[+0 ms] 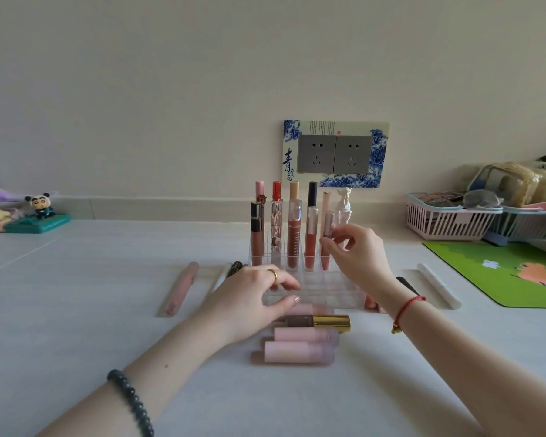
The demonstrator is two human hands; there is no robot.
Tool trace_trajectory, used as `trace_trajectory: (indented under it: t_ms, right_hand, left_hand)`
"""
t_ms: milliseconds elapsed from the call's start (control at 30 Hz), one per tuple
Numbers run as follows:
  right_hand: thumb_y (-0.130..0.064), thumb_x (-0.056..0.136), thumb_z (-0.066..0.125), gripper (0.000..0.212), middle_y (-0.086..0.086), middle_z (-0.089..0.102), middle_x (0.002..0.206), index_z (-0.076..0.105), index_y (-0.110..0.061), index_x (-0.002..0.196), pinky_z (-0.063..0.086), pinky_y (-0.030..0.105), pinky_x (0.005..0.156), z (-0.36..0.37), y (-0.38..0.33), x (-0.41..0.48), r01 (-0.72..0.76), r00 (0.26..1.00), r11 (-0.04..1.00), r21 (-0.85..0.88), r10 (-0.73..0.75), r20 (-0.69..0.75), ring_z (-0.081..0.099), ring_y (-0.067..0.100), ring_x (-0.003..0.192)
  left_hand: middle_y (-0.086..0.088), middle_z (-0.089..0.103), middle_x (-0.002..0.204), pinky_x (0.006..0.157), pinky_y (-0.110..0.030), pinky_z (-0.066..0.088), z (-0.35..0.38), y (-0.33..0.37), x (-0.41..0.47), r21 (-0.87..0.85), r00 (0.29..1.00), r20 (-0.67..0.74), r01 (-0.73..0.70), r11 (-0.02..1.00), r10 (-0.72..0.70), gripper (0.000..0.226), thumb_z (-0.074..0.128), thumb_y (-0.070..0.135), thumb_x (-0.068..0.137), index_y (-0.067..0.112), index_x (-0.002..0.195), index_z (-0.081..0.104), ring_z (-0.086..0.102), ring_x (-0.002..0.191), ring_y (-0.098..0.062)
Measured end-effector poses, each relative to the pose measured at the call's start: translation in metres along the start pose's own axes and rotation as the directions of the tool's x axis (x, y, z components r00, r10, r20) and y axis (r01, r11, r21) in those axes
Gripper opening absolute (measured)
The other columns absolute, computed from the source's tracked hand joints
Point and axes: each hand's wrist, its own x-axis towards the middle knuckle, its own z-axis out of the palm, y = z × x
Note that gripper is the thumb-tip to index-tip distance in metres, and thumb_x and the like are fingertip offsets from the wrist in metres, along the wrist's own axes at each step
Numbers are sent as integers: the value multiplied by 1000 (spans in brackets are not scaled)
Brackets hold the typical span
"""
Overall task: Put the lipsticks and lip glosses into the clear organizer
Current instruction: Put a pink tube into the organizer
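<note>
Head view: at the centre of the frame the clear organizer [328,294] stands on the white table [76,310], its back rows already filled with upright tubes. The right hand [360,257] pinches a silver-capped lip gloss [329,223] by its cap, with the tube's lower end down in a slot at the right end of the row. The left hand [249,301] grips the organizer's front edge between thumb and fingers, seemingly to steady it. The step in hand looks like seating this gloss. Just below centre a gold-capped tube [325,321] and pink tubes [300,351] lie loose against the organizer's front, and a pink pencil [182,288] lies left of it. Next, one of these probably needs lifting upright into an empty front slot
</note>
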Motion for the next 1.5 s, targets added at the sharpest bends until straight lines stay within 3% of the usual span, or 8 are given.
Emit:
trace_trajectory:
  t_ms: [367, 500, 567, 800, 967, 1200, 1400, 1500]
  right_hand:
    - [-27, 82, 62, 16, -1, 58, 81, 67, -12, 86, 40, 30, 75, 1, 3, -2, -23, 1000, 998, -64, 24, 14, 52, 19, 85]
    - [-27, 82, 62, 18, -6, 55, 76, 68, -11, 77, 42, 36, 81, -1, 0, -4, -14, 999, 996, -87, 17, 32, 52, 20, 86]
    - [-26, 82, 62, 18, -14, 49, 68, 68, -11, 75, 41, 37, 81, -2, -1, -5, -1, 999, 995, -95, 5, 38, 50, 19, 86]
    - [-28, 80, 64, 16, -17, 42, 67, 68, -12, 82, 38, 35, 80, -2, 2, -5, 19, 999, 992, -127, -14, 36, 46, 20, 87]
    - [-32, 78, 66, 28, 0, 51, 85, 66, -13, 98, 35, 29, 75, -3, 7, -4, -8, 1000, 990, -142, 10, 13, 47, 21, 90]
    - [-35, 80, 63, 28, 1, 49, 88, 64, -15, 99, 33, 23, 63, -14, 9, -10, 5, 997, 995, -97, -12, -73, 40, 8, 72]
    - [-31, 84, 58, 20, 1, 48, 82, 64, -15, 95, 29, 16, 55, -18, 8, -12, -1, 994, 998, -65, -7, -111, 38, 3, 64]
    - [-30, 85, 57, 17, 1, 48, 80, 63, -16, 93, 29, 18, 55, -18, 7, -12, -2, 994, 998, -61, -4, -113, 38, 3, 64]
  left_hand:
    - [16, 62, 106, 90, -24, 41, -2, 2, -1, 23, 1000, -19, -8, 1000, 8, 22, 55, 39, 85, 32, 105, 63, 53, 99, -1]
    - [19, 60, 90, 64, -6, 38, -17, 1, 0, 80, 990, -140, -9, 997, 20, 15, 54, 34, 87, 29, 96, 65, 54, 71, 14]
    - [15, 63, 88, 62, -13, 42, -27, -5, 1, 79, 973, -231, 35, 996, -15, 14, 54, 33, 87, 28, 91, 66, 58, 64, 7]
    - [15, 57, 79, 73, -24, 37, -52, -50, -1, 93, 874, -426, 299, 950, -233, 13, 54, 30, 86, 24, 89, 66, 59, 88, -14]
    - [13, 64, 92, 73, -26, 36, -59, -74, -5, 124, 830, -411, 460, 879, -376, 15, 54, 33, 85, 26, 92, 65, 58, 93, -18]
    - [3, 64, 101, 75, -27, 43, -62, -91, -12, 142, 757, -278, 642, 754, -592, 29, 58, 44, 76, 23, 95, 63, 59, 97, -20]
    - [0, 51, 41, 56, -23, 46, -57, -81, -16, 165, 751, -132, 660, 733, -647, 40, 61, 36, 71, 14, 38, 54, 58, 60, -17]
    - [-2, 51, 39, 53, -24, 48, -55, -83, -16, 147, 739, -132, 673, 724, -660, 40, 59, 28, 70, 13, 35, 48, 55, 51, -19]
